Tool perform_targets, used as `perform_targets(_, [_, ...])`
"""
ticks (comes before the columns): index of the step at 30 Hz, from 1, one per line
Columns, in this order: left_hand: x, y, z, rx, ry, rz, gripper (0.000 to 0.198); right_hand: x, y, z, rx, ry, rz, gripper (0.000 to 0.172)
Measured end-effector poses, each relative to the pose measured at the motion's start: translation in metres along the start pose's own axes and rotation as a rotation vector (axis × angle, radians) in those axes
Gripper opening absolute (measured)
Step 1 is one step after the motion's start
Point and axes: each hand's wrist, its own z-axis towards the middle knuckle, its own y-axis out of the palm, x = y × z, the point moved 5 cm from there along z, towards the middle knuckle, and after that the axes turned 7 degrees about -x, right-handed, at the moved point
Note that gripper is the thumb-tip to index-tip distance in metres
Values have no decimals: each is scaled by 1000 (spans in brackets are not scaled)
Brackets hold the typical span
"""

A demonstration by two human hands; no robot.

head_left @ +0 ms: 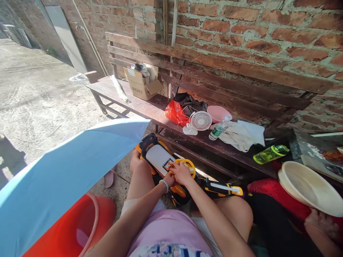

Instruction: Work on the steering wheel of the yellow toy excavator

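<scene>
My left hand [168,179], with a beaded bracelet [164,185] at the wrist, is closed with its fingertips pressed together. Right against it, my right hand [182,174] is closed too. Between the fingertips there may be something small, but it is too little to make out. Both hands are over a yellow and black ride-on toy car [158,157] standing between my legs. Its yellow steering wheel [192,165] is just beyond my right hand and partly covered by it. A white panel forms the car's top.
A long wooden bench [144,109] carries a cardboard box [139,85], a red bag [175,112], a white fan [200,120] and a water bottle [216,131]. A blue umbrella [80,160] and red bucket [104,214] are at left. Another person's hand [321,225] is by a cream basin [313,185].
</scene>
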Motion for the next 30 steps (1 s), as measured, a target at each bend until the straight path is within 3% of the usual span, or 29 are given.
perform_targets(3, [-6,-4,-4,-35,-45,-33,14,6,17,-21,-37,5,53,45])
perform_targets(6, [-4,-9,-9,-80,-51,-91,19,10,35,-44,-34,13,87,44])
perform_targets(10, [4,-13,-9,-39,-58,-151,16,21,33,-58,-55,19,115,42])
perform_targets(17, [8,-6,6,77,-132,-26,34,47,-29,-21,153,121,71,53])
perform_targets(20, [10,-5,8,94,-153,19,36,49,-29,3,100,129,35,50])
perform_targets(23, [12,-5,7,96,-159,40,33,58,-23,16,88,244,75,48])
perform_targets(30, [14,-6,8,112,-129,39,27,82,-12,-6,76,586,204,47])
